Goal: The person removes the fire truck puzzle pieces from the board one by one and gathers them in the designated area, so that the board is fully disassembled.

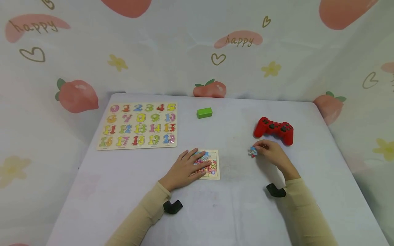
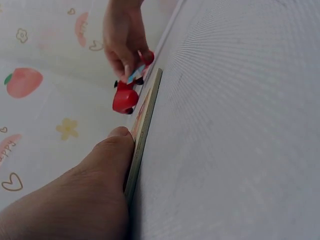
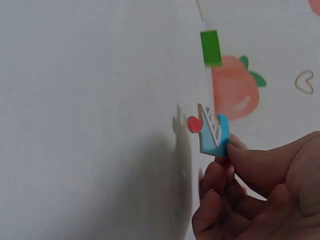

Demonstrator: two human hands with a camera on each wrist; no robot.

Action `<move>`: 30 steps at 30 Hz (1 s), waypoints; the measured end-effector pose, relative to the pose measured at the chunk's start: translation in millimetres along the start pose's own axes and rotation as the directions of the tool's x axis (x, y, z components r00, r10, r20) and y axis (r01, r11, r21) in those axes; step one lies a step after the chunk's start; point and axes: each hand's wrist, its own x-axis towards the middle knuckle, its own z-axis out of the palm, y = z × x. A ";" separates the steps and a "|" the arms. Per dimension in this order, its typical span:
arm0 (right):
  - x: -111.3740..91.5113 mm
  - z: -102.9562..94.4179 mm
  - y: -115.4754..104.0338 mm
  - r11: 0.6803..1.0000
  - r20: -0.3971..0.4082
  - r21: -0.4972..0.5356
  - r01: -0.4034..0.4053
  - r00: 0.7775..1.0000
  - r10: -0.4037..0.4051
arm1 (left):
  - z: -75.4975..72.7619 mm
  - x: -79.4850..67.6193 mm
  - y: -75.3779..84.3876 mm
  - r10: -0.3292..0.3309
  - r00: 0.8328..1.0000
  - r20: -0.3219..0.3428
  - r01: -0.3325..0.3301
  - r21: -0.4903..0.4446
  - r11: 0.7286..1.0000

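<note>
My left hand (image 1: 184, 169) lies with spread fingers over the left part of a small square jigsaw puzzle board (image 1: 214, 174). Some of the puzzle's printed pieces are hidden beneath those fingers. In the left wrist view, the board's thin wooden edge (image 2: 145, 125) runs beside the thumb. Between thumb and fingertips my right hand (image 1: 274, 155) pinches a jigsaw puzzle piece (image 3: 212, 135), blue with white stripes and a red rounded knob. It is held to the right of the board, just in front of a red game controller (image 1: 274, 128).
A wooden number board (image 1: 137, 145) with colourful numerals 0 to 20 lies at the back left of the white table (image 1: 234, 212). A green block (image 1: 204, 113) sits near the back edge. Behind the table hangs a cloth (image 1: 172, 44) printed with peaches.
</note>
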 end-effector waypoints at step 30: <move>-2.3 -1.9 30.6 0.993 -0.067 -0.113 0.018 0.997 -0.026 | 0.3 1.2 -0.7 -0.030 0.998 0.047 0.033 -0.047 0.998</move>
